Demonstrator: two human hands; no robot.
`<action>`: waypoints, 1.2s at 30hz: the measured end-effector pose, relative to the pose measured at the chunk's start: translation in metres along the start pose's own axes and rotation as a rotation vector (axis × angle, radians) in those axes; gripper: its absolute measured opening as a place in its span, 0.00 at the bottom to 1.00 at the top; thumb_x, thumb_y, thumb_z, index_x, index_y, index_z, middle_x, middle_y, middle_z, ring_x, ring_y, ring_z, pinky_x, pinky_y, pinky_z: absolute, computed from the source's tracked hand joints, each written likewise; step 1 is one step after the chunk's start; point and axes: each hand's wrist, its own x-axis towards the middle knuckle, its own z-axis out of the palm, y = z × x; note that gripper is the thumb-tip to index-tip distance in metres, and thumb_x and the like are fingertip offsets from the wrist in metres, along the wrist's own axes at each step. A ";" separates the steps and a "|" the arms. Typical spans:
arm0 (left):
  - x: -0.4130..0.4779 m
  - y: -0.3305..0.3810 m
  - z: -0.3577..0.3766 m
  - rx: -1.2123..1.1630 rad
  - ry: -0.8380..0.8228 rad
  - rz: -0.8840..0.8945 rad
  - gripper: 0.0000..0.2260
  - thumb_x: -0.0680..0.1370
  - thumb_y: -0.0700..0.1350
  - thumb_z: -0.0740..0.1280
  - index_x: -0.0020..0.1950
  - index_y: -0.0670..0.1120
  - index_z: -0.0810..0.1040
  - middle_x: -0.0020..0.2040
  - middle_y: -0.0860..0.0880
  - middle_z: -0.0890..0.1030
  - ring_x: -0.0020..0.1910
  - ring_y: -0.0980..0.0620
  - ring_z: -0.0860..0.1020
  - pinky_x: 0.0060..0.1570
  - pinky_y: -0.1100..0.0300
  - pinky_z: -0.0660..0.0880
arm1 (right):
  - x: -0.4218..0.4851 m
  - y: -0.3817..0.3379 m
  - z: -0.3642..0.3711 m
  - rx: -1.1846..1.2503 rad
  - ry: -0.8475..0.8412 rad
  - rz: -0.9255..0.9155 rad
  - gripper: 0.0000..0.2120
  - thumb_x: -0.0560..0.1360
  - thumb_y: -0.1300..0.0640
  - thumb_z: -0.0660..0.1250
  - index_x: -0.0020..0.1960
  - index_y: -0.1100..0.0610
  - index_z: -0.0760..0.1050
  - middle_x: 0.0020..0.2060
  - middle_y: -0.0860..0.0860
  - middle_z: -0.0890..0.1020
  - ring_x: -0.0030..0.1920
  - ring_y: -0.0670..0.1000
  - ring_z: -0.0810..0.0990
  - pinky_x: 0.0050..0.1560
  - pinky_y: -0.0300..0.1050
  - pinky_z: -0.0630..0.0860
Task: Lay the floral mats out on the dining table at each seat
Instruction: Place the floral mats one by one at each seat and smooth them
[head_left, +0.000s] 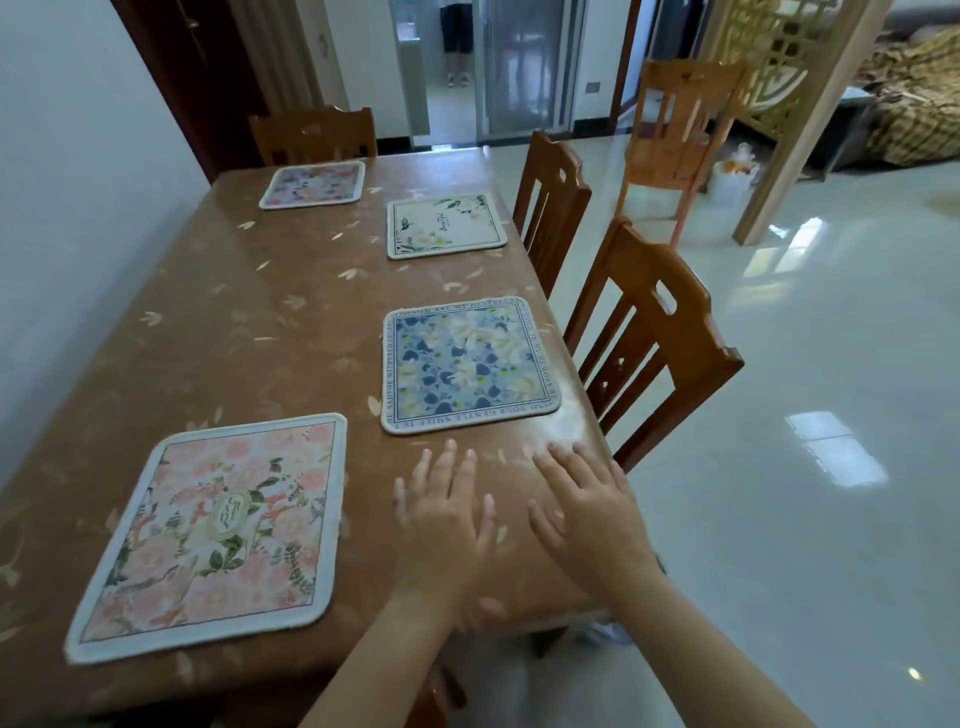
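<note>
Several floral mats lie flat on the brown dining table (249, 322). A pink rose mat (213, 535) is at the near end. A blue flower mat (467, 364) lies by the right edge, a white mat with green leaves (445, 226) beyond it, and a pink and purple mat (313, 184) at the far end. My left hand (441, 525) and my right hand (587, 509) hover flat, fingers spread, over the bare near right corner, just short of the blue mat. Neither holds anything.
Two wooden chairs (644, 343) (550, 202) stand along the table's right side and one (314, 134) at the far end. A spare chair (680, 140) stands on the glossy tiled floor. The wall runs along the table's left. A person's legs show in the far doorway (457, 41).
</note>
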 end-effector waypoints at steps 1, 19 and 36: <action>0.002 0.016 0.004 -0.004 0.000 0.002 0.20 0.74 0.44 0.66 0.66 0.44 0.70 0.69 0.43 0.69 0.69 0.42 0.63 0.65 0.39 0.55 | -0.001 0.014 -0.008 0.006 0.004 0.001 0.23 0.70 0.53 0.69 0.63 0.57 0.72 0.62 0.57 0.76 0.64 0.60 0.71 0.62 0.63 0.66; 0.061 0.163 0.068 0.015 0.042 0.103 0.19 0.73 0.43 0.68 0.63 0.40 0.73 0.63 0.39 0.75 0.64 0.39 0.70 0.62 0.38 0.62 | 0.032 0.166 -0.071 -0.013 0.078 0.032 0.21 0.70 0.50 0.69 0.60 0.57 0.74 0.59 0.57 0.79 0.61 0.62 0.73 0.59 0.65 0.67; 0.193 0.213 0.151 0.041 0.110 -0.181 0.19 0.75 0.46 0.66 0.65 0.42 0.71 0.65 0.41 0.74 0.64 0.40 0.69 0.62 0.39 0.62 | 0.187 0.267 -0.076 0.043 -0.082 -0.167 0.20 0.73 0.50 0.64 0.63 0.56 0.72 0.63 0.56 0.75 0.66 0.62 0.68 0.65 0.65 0.59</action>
